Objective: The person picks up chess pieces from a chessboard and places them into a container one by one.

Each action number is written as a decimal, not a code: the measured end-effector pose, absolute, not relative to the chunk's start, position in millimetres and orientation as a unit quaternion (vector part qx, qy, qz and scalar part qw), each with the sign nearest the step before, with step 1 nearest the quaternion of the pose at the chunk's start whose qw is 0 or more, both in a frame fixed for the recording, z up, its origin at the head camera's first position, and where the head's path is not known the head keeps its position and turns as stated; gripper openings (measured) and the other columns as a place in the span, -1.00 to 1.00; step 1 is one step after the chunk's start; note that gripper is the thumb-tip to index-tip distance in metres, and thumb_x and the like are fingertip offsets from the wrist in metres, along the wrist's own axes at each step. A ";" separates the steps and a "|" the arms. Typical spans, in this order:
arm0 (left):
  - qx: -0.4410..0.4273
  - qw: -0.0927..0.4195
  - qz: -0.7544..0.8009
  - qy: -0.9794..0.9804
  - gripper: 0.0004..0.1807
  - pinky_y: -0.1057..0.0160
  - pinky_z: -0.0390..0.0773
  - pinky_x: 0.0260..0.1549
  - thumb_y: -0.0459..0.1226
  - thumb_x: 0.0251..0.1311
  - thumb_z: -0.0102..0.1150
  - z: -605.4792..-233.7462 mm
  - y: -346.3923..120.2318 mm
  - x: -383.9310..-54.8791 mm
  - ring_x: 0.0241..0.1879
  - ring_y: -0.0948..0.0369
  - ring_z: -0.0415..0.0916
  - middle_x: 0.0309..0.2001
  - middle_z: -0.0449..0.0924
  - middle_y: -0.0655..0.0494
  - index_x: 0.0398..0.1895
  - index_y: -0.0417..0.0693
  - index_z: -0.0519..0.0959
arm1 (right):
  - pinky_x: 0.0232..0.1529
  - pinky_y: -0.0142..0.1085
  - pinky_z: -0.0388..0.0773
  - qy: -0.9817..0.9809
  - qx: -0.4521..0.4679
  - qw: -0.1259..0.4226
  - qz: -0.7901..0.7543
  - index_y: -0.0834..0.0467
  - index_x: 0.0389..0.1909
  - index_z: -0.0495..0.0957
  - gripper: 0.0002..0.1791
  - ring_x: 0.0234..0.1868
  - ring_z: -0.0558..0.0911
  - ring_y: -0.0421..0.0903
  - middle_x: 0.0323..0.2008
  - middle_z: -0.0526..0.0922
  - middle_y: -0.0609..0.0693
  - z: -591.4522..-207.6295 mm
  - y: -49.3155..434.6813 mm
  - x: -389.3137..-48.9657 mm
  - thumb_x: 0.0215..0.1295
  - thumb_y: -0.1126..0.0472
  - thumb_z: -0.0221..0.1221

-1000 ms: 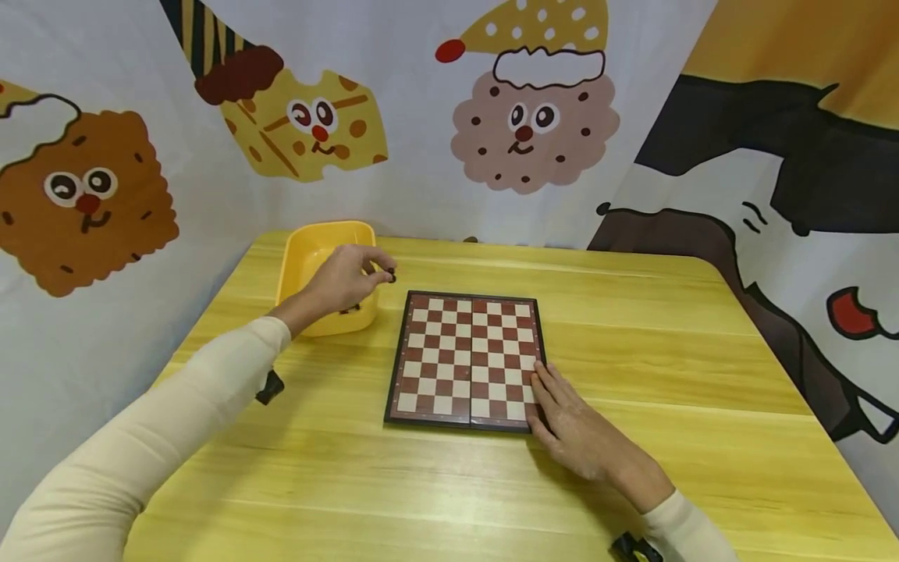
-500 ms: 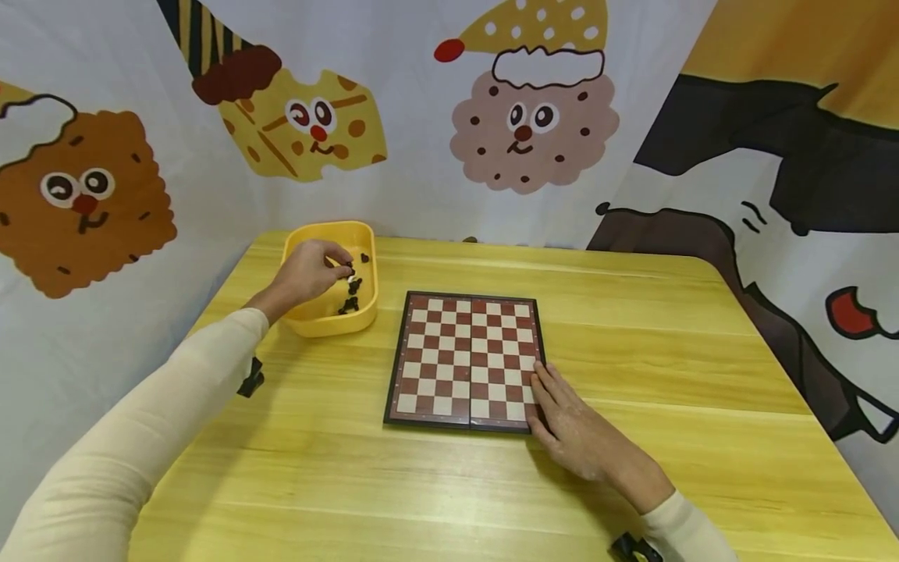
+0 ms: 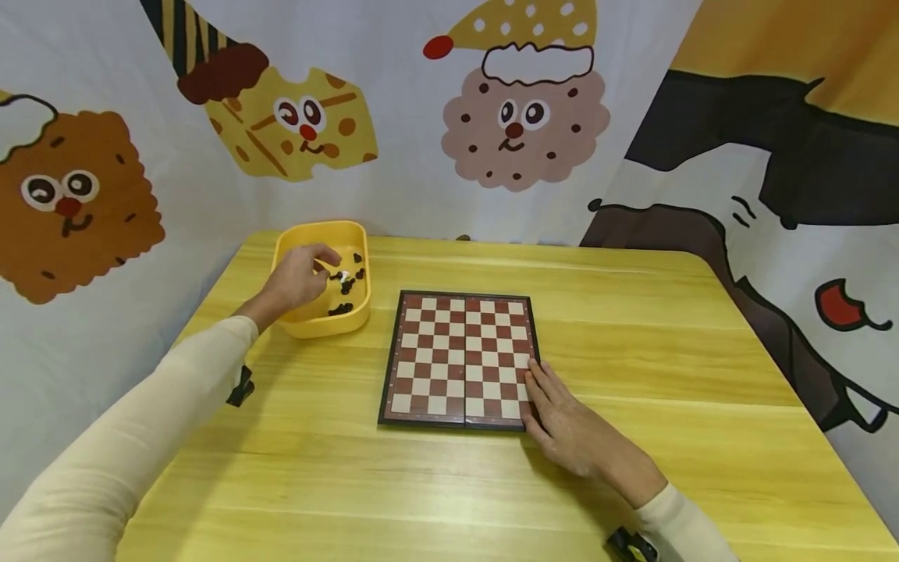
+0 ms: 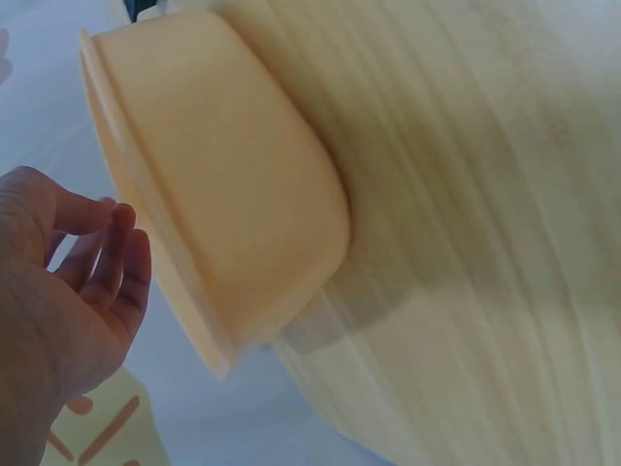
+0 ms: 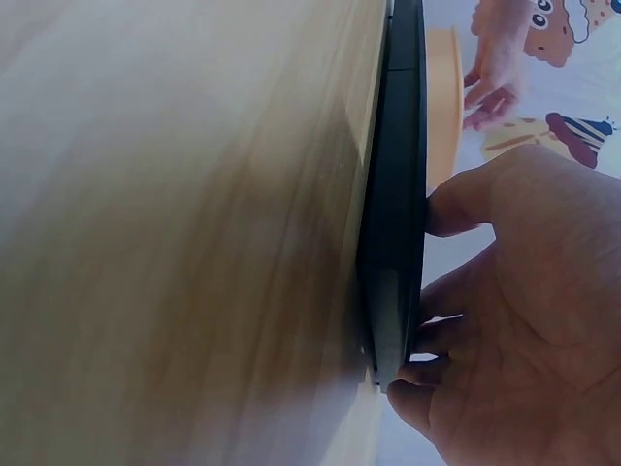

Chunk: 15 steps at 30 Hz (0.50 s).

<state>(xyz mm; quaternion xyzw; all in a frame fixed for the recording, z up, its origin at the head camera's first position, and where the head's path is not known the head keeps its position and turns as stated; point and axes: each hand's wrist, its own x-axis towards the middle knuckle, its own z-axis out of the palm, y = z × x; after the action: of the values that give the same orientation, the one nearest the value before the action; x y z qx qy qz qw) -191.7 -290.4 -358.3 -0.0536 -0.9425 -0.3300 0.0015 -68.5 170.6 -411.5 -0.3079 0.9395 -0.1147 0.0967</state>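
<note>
Over the yellow bin [image 3: 367, 293] hangs my left hand [image 3: 298, 277], its thumb and forefinger bent toward each other with a gap between them. No piece shows in those fingers, and the left wrist view [image 4: 78, 282] has them beside the bin's rim. Small black chess pieces [image 3: 346, 286] lie scattered in the bin, with one white piece [image 3: 344, 275] among them. My right hand [image 3: 569, 425] rests with fairly straight fingers on the right edge of a folding chessboard [image 3: 456, 359]. The board lies flat, unfolded, without pieces on its squares.
A yellow wood-grain table [image 3: 632, 328] carries the bin and the board. Behind it hangs a white curtain [image 3: 407, 101] printed with cartoon food figures. A black wrist device [image 3: 241, 386] sits at the left cuff.
My left hand, which pinched a small black chess piece right of the bin, has gone back left over the bin and parted its fingers. The right hand stays on the board.
</note>
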 end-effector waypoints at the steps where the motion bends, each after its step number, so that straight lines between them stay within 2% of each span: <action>1: -0.052 -0.001 -0.328 -0.943 -0.63 0.06 0.58 -0.32 -0.53 0.34 -0.07 -359.9 -290.5 -191.0 0.06 -0.15 0.51 0.14 0.52 -0.26 0.16 -0.32 0.53 | 0.45 0.07 0.06 0.940 -0.307 0.096 -0.115 0.46 0.52 0.05 -0.29 0.57 -0.12 0.25 0.58 -0.10 0.30 -411.7 170.4 -68.9 0.65 0.00 -0.14; 5: -0.051 0.002 -0.323 -0.945 -0.66 -0.04 0.57 -0.15 -0.50 0.39 -0.10 -363.6 -289.6 -187.8 0.07 -0.14 0.50 0.14 0.53 -0.26 0.15 -0.31 0.53 | 0.44 0.07 0.07 0.938 -0.307 0.104 -0.121 0.45 0.52 0.04 -0.28 0.57 -0.13 0.24 0.58 -0.11 0.29 -411.2 170.1 -70.7 0.64 -0.01 -0.13; 7: -0.057 0.024 -0.320 -0.945 -0.69 -0.07 0.55 -0.16 -0.46 0.43 -0.10 -365.1 -288.9 -185.2 0.02 -0.12 0.52 0.11 0.55 -0.25 0.12 -0.29 0.55 | 0.44 0.10 0.06 0.933 -0.307 0.122 -0.141 0.44 0.53 0.03 -0.27 0.57 -0.15 0.25 0.59 -0.13 0.27 -408.0 172.3 -72.3 0.64 -0.02 -0.10; 9: -0.069 0.066 -0.311 -0.946 -0.74 -0.06 0.55 -0.23 -0.41 0.45 -0.07 -366.5 -287.4 -181.2 -0.10 -0.07 0.56 0.04 0.60 -0.20 0.05 -0.24 0.59 | 0.43 0.14 0.08 0.926 -0.307 0.142 -0.170 0.44 0.53 0.05 -0.26 0.57 -0.14 0.25 0.59 -0.13 0.26 -403.3 175.0 -76.0 0.63 -0.01 -0.05; 11: -0.084 0.120 -0.303 -0.942 -0.77 0.01 0.54 -0.40 -0.37 0.45 -0.02 -367.6 -284.3 -174.6 -0.24 0.00 0.57 -0.05 0.65 -0.14 -0.02 -0.19 0.62 | 0.40 0.19 0.12 0.916 -0.310 0.159 -0.197 0.41 0.52 0.11 -0.28 0.56 -0.09 0.26 0.59 -0.10 0.25 -398.6 179.3 -81.4 0.61 0.00 0.01; 13: -0.103 0.177 -0.290 -0.935 -0.81 0.06 0.50 -0.51 -0.36 0.43 0.03 -368.3 -279.4 -166.3 -0.33 0.07 0.57 -0.14 0.68 -0.06 -0.09 -0.15 0.66 | 0.37 0.22 0.17 0.909 -0.312 0.168 -0.220 0.37 0.51 0.19 -0.32 0.54 0.00 0.28 0.57 -0.01 0.26 -392.9 183.1 -87.5 0.60 0.02 0.05; 15: -0.128 0.218 -0.283 -0.925 -0.83 0.10 0.49 -0.52 -0.36 0.41 0.09 -367.1 -271.4 -157.1 -0.35 0.10 0.58 -0.20 0.69 -0.01 -0.12 -0.15 0.68 | 0.33 0.25 0.22 0.909 -0.304 0.159 -0.235 0.29 0.50 0.27 -0.37 0.50 0.12 0.28 0.53 0.12 0.26 -386.2 187.6 -91.4 0.59 0.02 0.06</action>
<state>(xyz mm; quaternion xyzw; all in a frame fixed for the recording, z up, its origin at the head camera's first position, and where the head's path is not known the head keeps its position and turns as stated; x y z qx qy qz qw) -157.1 -271.4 -367.1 -0.1280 -0.9254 -0.2828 0.2177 -91.4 187.6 -386.2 -0.3039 0.9093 -0.2353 0.1594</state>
